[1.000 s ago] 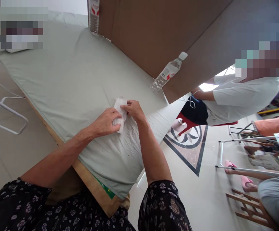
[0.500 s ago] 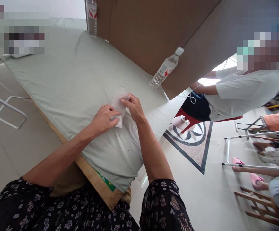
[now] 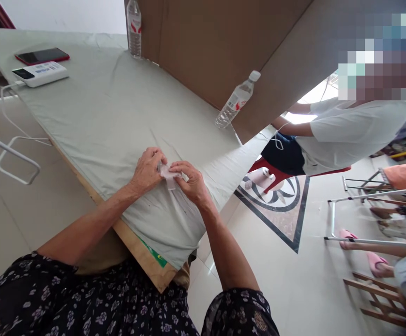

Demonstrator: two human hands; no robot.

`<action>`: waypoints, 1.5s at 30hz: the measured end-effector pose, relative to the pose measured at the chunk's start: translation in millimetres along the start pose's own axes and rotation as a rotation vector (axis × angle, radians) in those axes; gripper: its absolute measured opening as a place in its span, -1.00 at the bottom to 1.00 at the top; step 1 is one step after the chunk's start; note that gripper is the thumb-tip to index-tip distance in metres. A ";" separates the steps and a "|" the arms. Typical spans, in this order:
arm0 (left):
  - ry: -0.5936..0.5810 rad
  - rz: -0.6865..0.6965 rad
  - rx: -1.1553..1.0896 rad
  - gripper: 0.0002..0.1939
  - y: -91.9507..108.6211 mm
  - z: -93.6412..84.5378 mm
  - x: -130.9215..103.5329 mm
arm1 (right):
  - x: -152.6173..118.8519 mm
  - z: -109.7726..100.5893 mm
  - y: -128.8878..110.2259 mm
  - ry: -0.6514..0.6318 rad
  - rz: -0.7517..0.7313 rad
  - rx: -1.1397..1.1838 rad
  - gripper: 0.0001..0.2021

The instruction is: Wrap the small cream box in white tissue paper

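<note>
Between my two hands is a small, whitish, translucent piece of thin plastic or paper [image 3: 170, 178], crumpled and partly covered by fingers; its exact kind is unclear. My left hand [image 3: 150, 167] pinches its left end, fingers curled. From the other side, the thumb and fingers of my right hand [image 3: 189, 181] close on its right end. Both hands rest low over the pale green cloth [image 3: 94, 116] that covers the table, close to its near corner.
A water bottle [image 3: 237, 101] stands by a large brown cardboard panel [image 3: 210, 42], with another bottle [image 3: 134, 30] farther left. A phone [image 3: 42, 56] and a white power bank [image 3: 41, 73] with a cable lie at the far left. A person in a white shirt [image 3: 357, 135] sits to the right.
The whitish piece, stretched out flat between my hands before, is now bunched smaller. My right hand has come down and my left hand up slightly, so both meet around it.
</note>
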State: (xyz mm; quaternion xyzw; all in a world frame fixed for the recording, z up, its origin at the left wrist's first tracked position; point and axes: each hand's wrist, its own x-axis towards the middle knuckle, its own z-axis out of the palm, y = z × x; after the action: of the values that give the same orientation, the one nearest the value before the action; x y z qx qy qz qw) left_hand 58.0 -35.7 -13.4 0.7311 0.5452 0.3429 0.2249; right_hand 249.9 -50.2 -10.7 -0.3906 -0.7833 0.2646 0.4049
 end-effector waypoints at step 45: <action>-0.315 -0.221 -0.683 -0.20 -10.6 -15.0 16.3 | 34.9 19.2 33.4 0.020 0.499 0.487 -0.53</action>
State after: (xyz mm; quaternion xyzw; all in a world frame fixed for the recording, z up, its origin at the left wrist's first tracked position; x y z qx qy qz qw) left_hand 42.8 -17.7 -6.7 0.5948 0.4339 0.3618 0.5719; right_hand 234.1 -4.7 -30.4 -0.4644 -0.5738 0.5306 0.4166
